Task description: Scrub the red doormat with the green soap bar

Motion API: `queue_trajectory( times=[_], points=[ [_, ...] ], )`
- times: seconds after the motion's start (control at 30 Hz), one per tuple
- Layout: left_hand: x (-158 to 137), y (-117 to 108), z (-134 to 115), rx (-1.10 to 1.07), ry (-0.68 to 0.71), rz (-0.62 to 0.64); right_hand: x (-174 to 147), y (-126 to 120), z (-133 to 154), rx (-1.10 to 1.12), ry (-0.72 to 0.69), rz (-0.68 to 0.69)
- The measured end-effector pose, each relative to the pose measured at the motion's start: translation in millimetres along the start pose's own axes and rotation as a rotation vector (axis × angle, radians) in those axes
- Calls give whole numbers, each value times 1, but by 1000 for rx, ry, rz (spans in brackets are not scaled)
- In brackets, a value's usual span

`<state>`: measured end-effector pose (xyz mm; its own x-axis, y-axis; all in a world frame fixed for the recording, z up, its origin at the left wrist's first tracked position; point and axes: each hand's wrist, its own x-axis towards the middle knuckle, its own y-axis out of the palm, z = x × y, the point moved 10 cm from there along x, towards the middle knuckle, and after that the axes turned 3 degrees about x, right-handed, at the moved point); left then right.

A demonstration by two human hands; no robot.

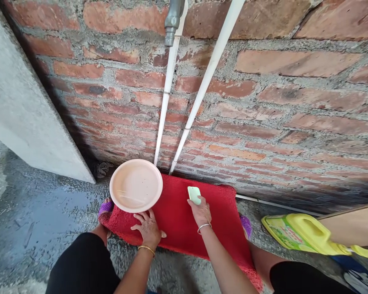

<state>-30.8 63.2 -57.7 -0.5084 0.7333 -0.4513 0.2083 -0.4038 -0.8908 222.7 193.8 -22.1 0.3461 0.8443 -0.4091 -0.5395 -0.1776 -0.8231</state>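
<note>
While the right hand (200,210) grips a pale green bar (194,194) near the centre of the frame, its fingers closed around the near end, the left hand (149,229) is spread wide over the red cloth (174,208), its fingers around nothing. Whether that palm presses down or hovers just above, I cannot tell. The cloth spans the lower middle of the frame; what lies beneath it is hidden.

The likeliest trouble is the pale pink basin (136,171), left of centre, which overlaps the cloth's upper left corner in view. If it rests on the fabric, a hard tug could shift or tip it, and the left fingertips, close to its lower rim, could knock it. The bar could slip if it is slick, since only one end is held. Around the left, the floor (55,204) looks wet, so cloth that slides off would probably get soaked and dirty.
</note>
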Motion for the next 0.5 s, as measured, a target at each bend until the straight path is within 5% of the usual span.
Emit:
queue_trajectory(
  times=[0.3,0.4,0.5],
  points=[
    [4,5,-1,3,-6,14,-9,70,132,-52,-306,168],
    [5,5,-1,29,-14,18,-3,75,139,-126,-381,217],
    [4,3,-1,50,-16,21,16,54,110,-143,-345,184]
  ],
)
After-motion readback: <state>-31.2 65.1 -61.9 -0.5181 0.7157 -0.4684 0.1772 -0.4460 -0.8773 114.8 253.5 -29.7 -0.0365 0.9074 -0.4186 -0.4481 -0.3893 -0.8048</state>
